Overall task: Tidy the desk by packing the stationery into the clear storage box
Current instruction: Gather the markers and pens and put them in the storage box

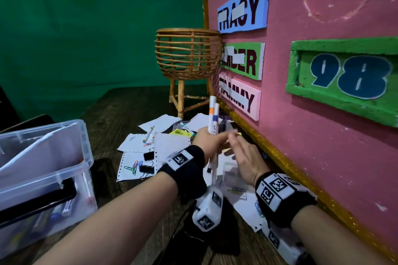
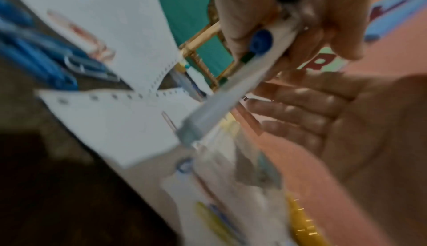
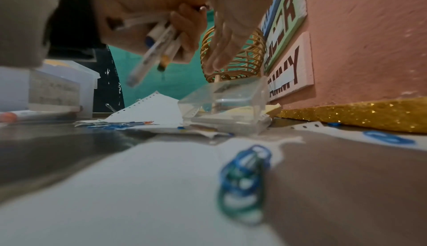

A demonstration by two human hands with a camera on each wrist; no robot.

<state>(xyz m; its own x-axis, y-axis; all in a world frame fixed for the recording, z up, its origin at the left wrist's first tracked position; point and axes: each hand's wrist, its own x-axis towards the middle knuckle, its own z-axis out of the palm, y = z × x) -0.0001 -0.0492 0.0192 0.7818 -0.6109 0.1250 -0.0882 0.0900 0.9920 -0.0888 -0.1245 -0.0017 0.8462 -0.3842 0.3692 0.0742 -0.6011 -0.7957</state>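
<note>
My left hand grips a bundle of white markers upright above the scattered papers; orange and blue bands show near their tops. In the left wrist view the hand holds a blue-capped marker and a clear pen. My right hand is beside the bundle with straight fingers and holds nothing; in the right wrist view its fingers hang next to the held pens. The clear storage box stands at the left with several pens inside.
A wicker basket on a stand stands at the back beside a pink board along the right. Loose papers, coloured paper clips, black binder clips, a marker and a small clear case lie on the wooden desk.
</note>
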